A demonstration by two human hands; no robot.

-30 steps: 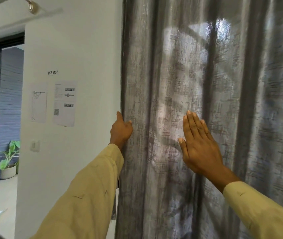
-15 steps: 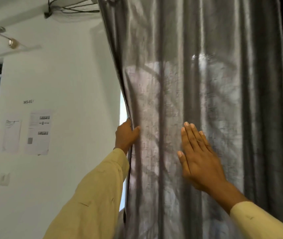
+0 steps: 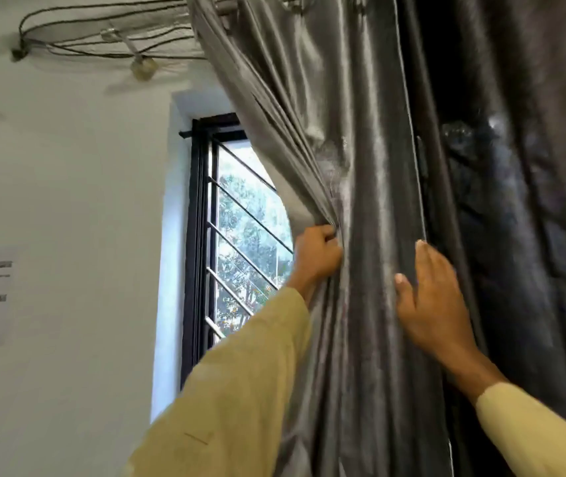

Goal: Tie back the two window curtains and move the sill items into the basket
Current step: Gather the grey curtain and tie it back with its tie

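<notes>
Grey curtain [image 3: 360,166] hangs from 12 down to 6 o'clock through mid-frame, its left edge bunched in folds. Left hand [image 3: 316,256] has a fist grip on that bunched edge; right hand [image 3: 429,297], at its 3 o'clock, lies flat on the fabric with fingers straight, holding nothing. Barred window [image 3: 240,235] shows at 9 o'clock of the left hand, a darker second curtain [image 3: 533,201] fills 3 o'clock, and cables [image 3: 85,32] run along the wall [image 3: 68,184] at 11 o'clock.
</notes>
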